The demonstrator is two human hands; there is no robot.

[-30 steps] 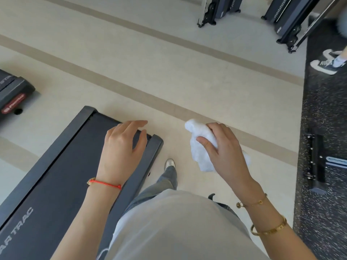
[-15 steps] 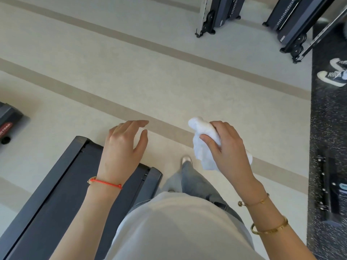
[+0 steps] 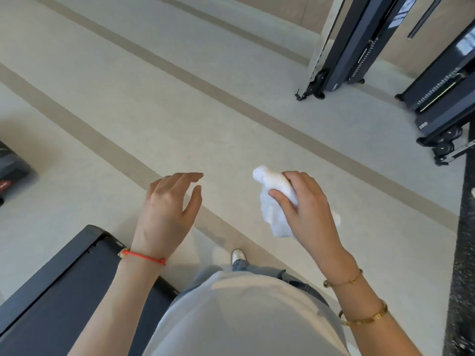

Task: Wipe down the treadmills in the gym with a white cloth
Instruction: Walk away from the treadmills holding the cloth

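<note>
Right hand: white cloth is being gripped, bunched | left hand: is being held loose-fingered, empty, above floor | treadmill: lower left

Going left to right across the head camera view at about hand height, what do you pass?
Dark machine at the left edge → left hand, open over the floor → white cloth → right hand gripping the cloth → dark speckled mat at the right edge.
</note>
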